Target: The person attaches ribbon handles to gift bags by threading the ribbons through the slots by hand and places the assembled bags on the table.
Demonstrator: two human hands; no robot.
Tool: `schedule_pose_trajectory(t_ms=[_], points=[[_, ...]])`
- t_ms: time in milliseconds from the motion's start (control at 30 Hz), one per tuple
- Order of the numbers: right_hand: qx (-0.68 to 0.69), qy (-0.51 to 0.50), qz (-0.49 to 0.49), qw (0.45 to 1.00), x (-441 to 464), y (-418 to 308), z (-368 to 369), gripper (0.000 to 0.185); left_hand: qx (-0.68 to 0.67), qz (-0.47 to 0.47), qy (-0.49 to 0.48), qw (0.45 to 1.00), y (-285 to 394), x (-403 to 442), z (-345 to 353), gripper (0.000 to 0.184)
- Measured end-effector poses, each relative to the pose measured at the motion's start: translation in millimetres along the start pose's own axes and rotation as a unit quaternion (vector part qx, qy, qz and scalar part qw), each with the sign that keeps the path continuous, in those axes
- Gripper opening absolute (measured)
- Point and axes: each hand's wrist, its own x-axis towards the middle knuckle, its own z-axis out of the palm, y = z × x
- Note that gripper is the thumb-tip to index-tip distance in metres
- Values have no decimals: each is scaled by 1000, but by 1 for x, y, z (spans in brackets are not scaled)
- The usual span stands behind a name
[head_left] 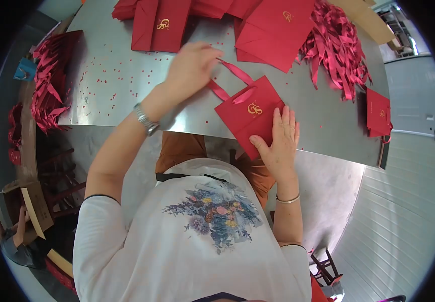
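Note:
A small red paper bag [254,111] with a gold emblem lies tilted near the table's front edge. My left hand [191,68], wearing a metal watch, is above the table with its fingers pinched at the end of the bag's red ribbon handle [237,73]. The ribbon stretches between the bag's top edge and those fingers, which are slightly blurred. My right hand [281,135], with a bangle on the wrist, rests flat on the bag's lower right side, thumb spread from the fingers.
Red bags lie stacked flat at the back, one pile [275,32] nearest. Heaped red ribbons [336,48] sit at right. Ribboned bags [51,80] stand along the left edge. Another bag [378,113] is at the right edge. Red dots litter the metal table [89,108]. Another person's arm [21,229] shows lower left.

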Motion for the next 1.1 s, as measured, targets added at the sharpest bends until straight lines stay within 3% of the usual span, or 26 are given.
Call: schedule_pose_trajectory(t_ms=[67, 200, 267, 600, 667, 800, 867, 900, 967, 1000, 1033, 1100], points=[[-2, -1, 2, 1000, 0, 0, -1, 86, 4, 43, -27, 999, 6, 11, 21, 18], [-1, 2, 4, 1000, 0, 0, 0, 86, 42, 37, -64, 996, 9, 24, 35, 9], [8, 0, 3, 1000, -1, 0, -1, 86, 95, -29, -90, 991, 10, 29, 35, 8], [0, -6, -2, 1000, 0, 0, -2, 86, 82, -93, -70, 990, 10, 35, 40, 11], [12, -10, 4, 1000, 1, 0, -3, 85, -2, -60, 26, 998, 2, 29, 35, 21], [-56, 7, 12, 998, -4, -16, -8, 88, -30, -60, 21, 998, 19, -11, -9, 26], [-30, 31, -62, 997, -8, -36, -18, 92, -71, -72, 15, 995, 29, -36, -19, 24], [12, -13, -76, 997, -9, -44, -19, 94, -71, -71, 14, 995, 31, -47, -21, 24], [-63, -59, -87, 992, -12, -50, -12, 93, -110, -75, 33, 991, 38, -63, -21, 24], [-109, -55, -91, 988, -12, -50, -7, 81, -126, -89, 39, 987, 43, -67, -23, 23], [-113, -55, -93, 988, -13, -47, -4, 81, -129, -89, 43, 987, 48, -71, -24, 23], [-138, 13, -139, 981, -12, -44, -5, 67, -172, -93, 48, 980, 57, -78, -25, 22]])
